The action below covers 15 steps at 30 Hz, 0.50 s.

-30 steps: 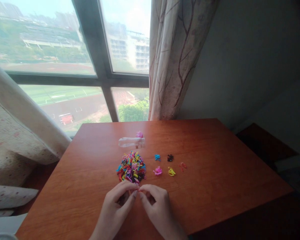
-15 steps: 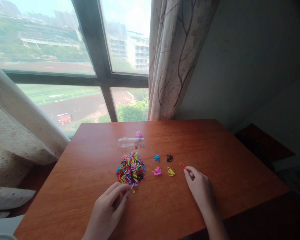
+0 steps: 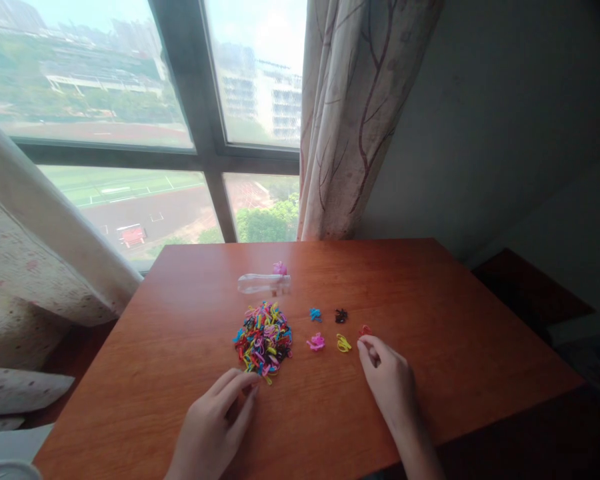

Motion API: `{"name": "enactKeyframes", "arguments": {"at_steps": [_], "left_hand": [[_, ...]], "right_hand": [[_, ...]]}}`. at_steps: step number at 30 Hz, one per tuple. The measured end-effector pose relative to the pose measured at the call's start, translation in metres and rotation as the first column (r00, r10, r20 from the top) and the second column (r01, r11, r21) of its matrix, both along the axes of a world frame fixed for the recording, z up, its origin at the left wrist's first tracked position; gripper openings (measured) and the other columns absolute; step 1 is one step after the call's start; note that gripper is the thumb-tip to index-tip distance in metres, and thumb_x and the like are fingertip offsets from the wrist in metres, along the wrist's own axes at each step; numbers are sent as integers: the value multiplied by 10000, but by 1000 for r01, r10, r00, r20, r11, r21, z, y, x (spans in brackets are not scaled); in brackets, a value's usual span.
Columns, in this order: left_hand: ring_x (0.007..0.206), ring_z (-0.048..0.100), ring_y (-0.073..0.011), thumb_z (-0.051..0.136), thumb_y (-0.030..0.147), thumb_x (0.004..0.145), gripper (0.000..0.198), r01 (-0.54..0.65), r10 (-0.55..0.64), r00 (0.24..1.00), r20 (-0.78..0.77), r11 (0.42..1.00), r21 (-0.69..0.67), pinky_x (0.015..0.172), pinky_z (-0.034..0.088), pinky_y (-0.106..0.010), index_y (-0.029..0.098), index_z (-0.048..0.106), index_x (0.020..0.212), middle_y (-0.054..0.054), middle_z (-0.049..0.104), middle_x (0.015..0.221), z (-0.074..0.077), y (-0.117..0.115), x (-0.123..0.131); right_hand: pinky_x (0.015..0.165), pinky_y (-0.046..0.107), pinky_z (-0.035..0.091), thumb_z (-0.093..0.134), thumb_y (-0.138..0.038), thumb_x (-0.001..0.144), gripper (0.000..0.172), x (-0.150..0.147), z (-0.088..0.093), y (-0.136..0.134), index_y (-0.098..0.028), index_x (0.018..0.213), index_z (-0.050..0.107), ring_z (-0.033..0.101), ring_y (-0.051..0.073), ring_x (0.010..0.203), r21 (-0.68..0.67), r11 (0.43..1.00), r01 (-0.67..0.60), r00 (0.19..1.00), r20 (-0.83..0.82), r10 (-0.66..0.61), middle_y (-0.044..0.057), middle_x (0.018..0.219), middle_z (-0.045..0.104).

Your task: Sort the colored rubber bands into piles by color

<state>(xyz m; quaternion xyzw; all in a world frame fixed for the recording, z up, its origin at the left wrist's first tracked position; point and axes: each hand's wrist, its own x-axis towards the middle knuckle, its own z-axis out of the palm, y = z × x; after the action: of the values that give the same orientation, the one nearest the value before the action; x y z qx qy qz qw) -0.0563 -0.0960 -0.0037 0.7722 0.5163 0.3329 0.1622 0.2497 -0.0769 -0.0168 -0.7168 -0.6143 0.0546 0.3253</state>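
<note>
Right hand (image 3: 387, 373), shifted from before the multicoloured heap of small rubbery loops (image 3: 264, 339) to just beside the small red loops (image 3: 365, 329) — nearly pinched, hold unclear. Left hand (image 3: 213, 419), half-curled at heap's near edge — hold unclear. Clear plastic bottle-shaped container (image 3: 257, 285), lying beyond heap on brown wooden table (image 3: 455, 320); contents indistinct.

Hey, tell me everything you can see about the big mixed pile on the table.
The mixed pile is a loose, roughly round heap of small loops, apparently rubber or elastic bands, in yellow, pink, red, blue and black. They lie tangled at many angles, directly on the wooden table. The left hand is at its near edge; whether it touches is unclear.
</note>
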Motion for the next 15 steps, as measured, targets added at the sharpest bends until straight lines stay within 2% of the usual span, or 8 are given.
{"name": "enactKeyframes", "arguments": {"at_steps": [6,9,15], "left_hand": [[659,687,-120,494,281,931,165,-37,40,990,-135,999,25,584,510,-176,273,652,975,13,693,840,-6,-4,2],[669,696,-126,494,295,933,162,-41,43,985,-165,999,16,589,514,-186,283,652,963,19,699,847,-6,-4,2],[713,707,-135,494,283,931,160,-32,28,984,-175,999,-23,628,528,-200,282,651,958,17,707,884,-7,-2,1]], "right_hand": [[609,238,393,475,-258,959,223,-74,2,-17,-219,863,673,642,151,627,4,953,-303,952,-44,303,8,716,691],[584,249,361,539,-195,907,143,-105,4,-24,-237,809,634,627,150,622,-48,917,-396,918,-32,394,-20,693,674],[598,262,329,633,-127,829,125,-131,9,-24,-247,810,603,623,159,666,-117,886,-448,894,-28,448,-41,735,677]]}}
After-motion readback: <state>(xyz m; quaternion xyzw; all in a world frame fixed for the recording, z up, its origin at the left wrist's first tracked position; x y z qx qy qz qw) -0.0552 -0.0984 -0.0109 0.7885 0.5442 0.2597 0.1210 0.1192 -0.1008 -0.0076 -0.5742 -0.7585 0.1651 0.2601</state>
